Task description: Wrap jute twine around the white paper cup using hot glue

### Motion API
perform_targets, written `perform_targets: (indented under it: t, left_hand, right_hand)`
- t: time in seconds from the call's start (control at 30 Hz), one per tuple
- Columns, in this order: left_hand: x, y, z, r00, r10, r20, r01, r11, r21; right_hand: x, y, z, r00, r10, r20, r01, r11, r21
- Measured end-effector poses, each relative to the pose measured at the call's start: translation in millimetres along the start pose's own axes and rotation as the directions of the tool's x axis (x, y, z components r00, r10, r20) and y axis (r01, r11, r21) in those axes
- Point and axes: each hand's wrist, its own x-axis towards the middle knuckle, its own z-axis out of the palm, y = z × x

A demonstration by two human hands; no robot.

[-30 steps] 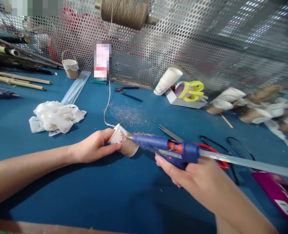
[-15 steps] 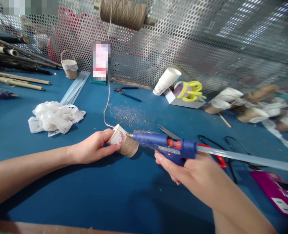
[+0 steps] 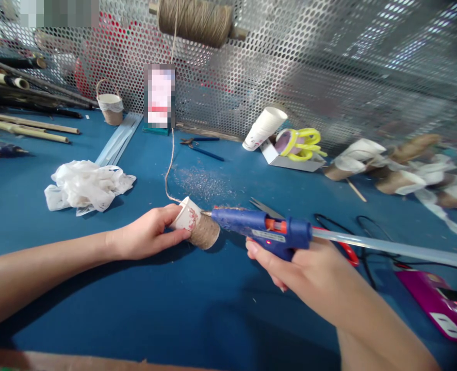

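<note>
My left hand (image 3: 154, 232) is closed round a white paper cup (image 3: 186, 216) with a red floral print, tilted just above or on the blue table. Brown twine (image 3: 204, 233) wraps the cup's lower part. A loose length of twine (image 3: 170, 167) runs from the cup up to a large spool (image 3: 195, 21). My right hand (image 3: 302, 273) grips a blue hot glue gun (image 3: 259, 224), its red light lit and a long clear glue stick (image 3: 387, 247) out of the back. The metal nozzle is at the cup's side, by the twine's edge; whether it touches I cannot tell.
Scissors (image 3: 267, 208) lie behind the glue gun, partly hidden. Pliers (image 3: 203, 148), a phone (image 3: 159, 98), stacked paper cups (image 3: 265, 128) and a small handled basket (image 3: 111, 108) stand or lie farther back. White lace (image 3: 89, 186) is heaped at left. A purple power strip (image 3: 433, 304) and cables lie at right.
Very little differs. The glue gun's rear and my right hand have shifted slightly; the nozzle stays at the cup, and my left hand keeps the cup in place.
</note>
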Motion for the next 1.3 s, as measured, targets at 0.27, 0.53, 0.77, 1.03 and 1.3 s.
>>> perform_targets:
  t: [0.27,0.53,0.77,1.03,1.3]
  left_hand:
    - [-0.4,2.4,-1.4,1.0,0.006,0.005,-0.006,1.0,0.006]
    - [-0.5,1.6,-1.2,1.0,0.018,-0.002,-0.018,1.0,0.003]
    - [-0.7,2.4,-0.8,1.0,0.014,0.007,-0.014,1.0,-0.011]
    - [0.3,1.9,-0.8,1.0,0.017,0.002,-0.017,1.0,-0.005]
    - [0.1,1.8,-0.1,1.0,0.026,-0.003,-0.026,1.0,-0.004]
  right_hand:
    - [-6.5,-2.7,2.2,0.999,0.009,-0.051,-0.01,1.0,-0.024]
    - [-7.6,-0.1,3.2,0.991,-0.081,-0.105,0.074,0.995,-0.068]
    - [-11.5,2.4,7.1,0.992,-0.057,-0.111,0.053,0.998,-0.031]
    - [-9.4,1.4,5.0,0.994,-0.06,-0.089,0.06,0.998,-0.005]
    - [-9.9,1.4,4.0,0.991,-0.101,-0.09,0.099,0.995,-0.027]
